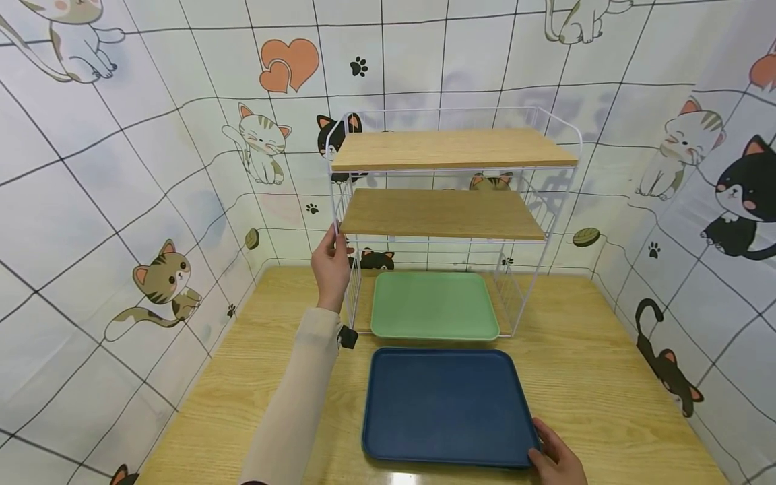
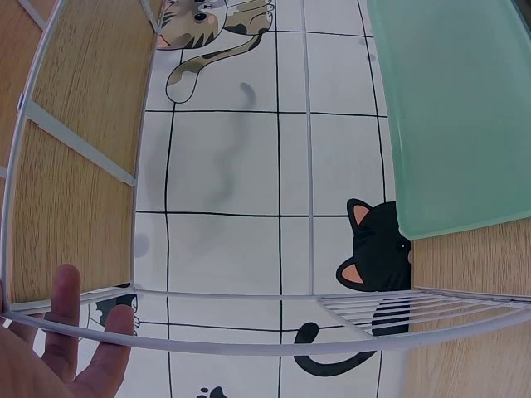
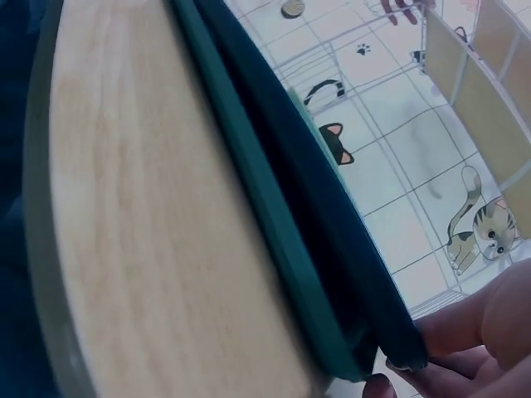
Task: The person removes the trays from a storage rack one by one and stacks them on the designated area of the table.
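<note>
A white wire rack (image 1: 541,263) with wooden shelves stands at the back. My left hand (image 1: 332,264) holds its left front post near the middle shelf (image 1: 445,214). In the left wrist view, fingers (image 2: 65,319) reach past the white wire at the lower left. On the bottom level lies a light green tray (image 1: 433,306). In front of the rack is a dark blue tray (image 1: 448,407). My right hand (image 1: 556,453) pinches its near right corner, thumb on the rim. Below that blue edge, the right wrist view shows a teal edge (image 3: 270,224) across a dark gap.
The rack's top shelf (image 1: 455,148) has a raised wire rail around it. Light wooden tabletop (image 1: 582,377) extends on both sides of the trays. Cat-patterned tiled walls (image 1: 400,67) enclose the back, left and right.
</note>
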Demonstrator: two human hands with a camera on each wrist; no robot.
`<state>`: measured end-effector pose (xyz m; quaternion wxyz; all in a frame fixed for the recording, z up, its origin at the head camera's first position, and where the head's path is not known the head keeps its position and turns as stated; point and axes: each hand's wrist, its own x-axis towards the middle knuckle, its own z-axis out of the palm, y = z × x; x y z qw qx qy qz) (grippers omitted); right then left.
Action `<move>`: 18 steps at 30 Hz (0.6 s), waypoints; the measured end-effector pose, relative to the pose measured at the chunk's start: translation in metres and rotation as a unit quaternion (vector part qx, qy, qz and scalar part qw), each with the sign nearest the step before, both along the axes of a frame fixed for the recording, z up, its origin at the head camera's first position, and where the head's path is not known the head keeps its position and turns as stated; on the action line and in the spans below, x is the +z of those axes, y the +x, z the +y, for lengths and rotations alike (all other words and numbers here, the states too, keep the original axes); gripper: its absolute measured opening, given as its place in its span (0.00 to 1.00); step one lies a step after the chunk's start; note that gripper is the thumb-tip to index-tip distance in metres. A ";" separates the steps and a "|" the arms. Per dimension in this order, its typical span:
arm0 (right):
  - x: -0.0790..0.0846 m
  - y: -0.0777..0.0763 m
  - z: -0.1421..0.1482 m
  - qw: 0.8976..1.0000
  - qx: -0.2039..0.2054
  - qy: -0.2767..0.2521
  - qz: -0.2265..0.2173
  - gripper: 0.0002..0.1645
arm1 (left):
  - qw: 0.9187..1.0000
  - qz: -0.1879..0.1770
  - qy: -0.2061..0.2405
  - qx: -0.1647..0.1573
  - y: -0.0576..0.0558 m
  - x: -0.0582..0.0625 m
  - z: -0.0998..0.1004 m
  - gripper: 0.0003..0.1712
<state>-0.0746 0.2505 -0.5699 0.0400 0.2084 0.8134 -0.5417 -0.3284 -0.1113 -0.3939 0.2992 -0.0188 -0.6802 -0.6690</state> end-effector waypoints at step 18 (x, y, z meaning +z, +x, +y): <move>-0.016 0.002 -0.011 0.999 -0.015 0.035 0.011 0.37 | 1.000 0.003 -0.018 0.006 -0.003 -0.002 -0.001 0.23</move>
